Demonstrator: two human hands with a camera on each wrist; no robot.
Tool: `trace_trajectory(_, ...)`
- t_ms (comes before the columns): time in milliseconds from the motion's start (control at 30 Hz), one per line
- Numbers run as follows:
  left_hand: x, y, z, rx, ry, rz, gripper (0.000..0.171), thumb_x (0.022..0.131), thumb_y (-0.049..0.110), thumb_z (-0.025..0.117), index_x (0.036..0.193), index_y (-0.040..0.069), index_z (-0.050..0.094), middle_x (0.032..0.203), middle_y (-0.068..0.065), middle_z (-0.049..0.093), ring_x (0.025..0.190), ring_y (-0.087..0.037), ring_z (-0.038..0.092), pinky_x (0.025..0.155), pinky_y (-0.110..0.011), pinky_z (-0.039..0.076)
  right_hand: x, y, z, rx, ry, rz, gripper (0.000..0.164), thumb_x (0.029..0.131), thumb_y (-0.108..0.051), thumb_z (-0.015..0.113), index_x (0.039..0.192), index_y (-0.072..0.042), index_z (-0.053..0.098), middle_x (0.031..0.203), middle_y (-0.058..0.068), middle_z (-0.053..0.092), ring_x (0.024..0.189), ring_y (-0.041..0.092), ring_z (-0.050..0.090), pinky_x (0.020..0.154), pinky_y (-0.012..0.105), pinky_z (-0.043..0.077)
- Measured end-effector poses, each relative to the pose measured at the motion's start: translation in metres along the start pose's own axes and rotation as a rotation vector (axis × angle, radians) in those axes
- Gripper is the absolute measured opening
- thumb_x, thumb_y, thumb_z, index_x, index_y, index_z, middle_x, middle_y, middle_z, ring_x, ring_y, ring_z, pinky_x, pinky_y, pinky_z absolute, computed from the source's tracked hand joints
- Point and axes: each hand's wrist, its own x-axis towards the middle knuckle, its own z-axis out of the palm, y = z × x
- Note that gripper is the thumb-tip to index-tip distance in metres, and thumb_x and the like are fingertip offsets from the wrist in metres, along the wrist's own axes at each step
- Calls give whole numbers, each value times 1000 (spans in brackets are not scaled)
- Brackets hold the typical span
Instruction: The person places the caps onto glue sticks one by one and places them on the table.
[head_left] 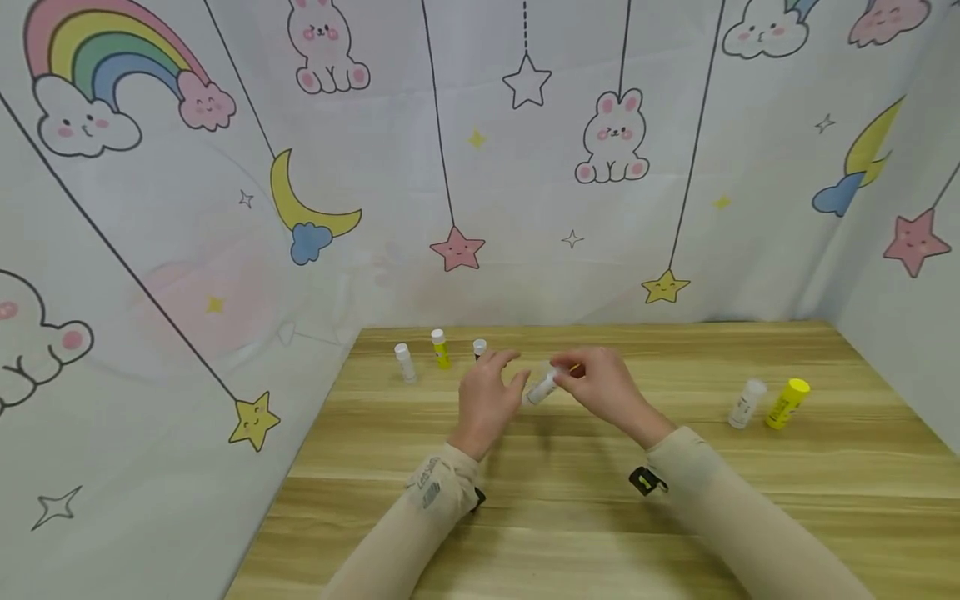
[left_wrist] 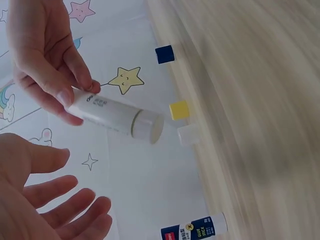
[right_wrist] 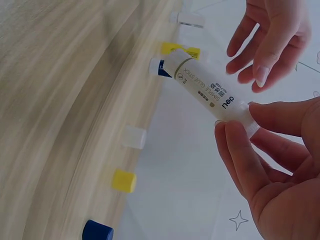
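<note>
Near the middle of the table, my right hand (head_left: 603, 385) pinches one end of a white glue stick (head_left: 543, 388) between thumb and fingers. The stick is held tilted above the tabletop, its gold-ringed end pointing away from the fingers, and printed lettering shows on its side in the right wrist view. My left hand (head_left: 486, 400) is just left of the stick, its fingers spread and slightly bent, with nothing in them. In the left wrist view a gap shows between this left hand (left_wrist: 55, 195) and the glue stick (left_wrist: 115, 117).
Standing at the back left are a white stick (head_left: 405, 363), a yellow stick (head_left: 440, 350) and a navy glue stick (left_wrist: 195, 227). White (right_wrist: 134, 136), yellow (right_wrist: 124, 180) and navy (right_wrist: 98, 231) cap-like cylinders form a row. White (head_left: 744, 407) and yellow (head_left: 786, 405) cylinders stand at right.
</note>
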Motion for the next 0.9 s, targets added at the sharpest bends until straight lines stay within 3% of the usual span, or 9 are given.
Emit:
trace_trajectory(233,7,-11,0,28,99,-10,21,88,13,79,108,7,74,100,-6,68,73,-20,66,58,-31,52,-3,3,-2,-69,-33,-27,19,90,-12,76,108,-6,78,99,5,73,78,14,67,63,31,55)
trace_trajectory(400,14,-18,0,10,153,-7,19,88,12,79,106,6,75,102,-8,69,78,-19,65,64,-34,54,-5,9,-4,-106,-40,-51,17,90,-10,76,107,-7,78,101,5,73,77,13,67,65,31,56)
trace_trajectory(900,23,-40,10,-46,128,-137,18,90,13,76,107,7,74,106,-10,67,90,-31,67,71,-39,57,-11,16,-17,-157,-72,-37,16,89,-8,76,106,-7,77,99,5,73,77,14,65,65,32,55)
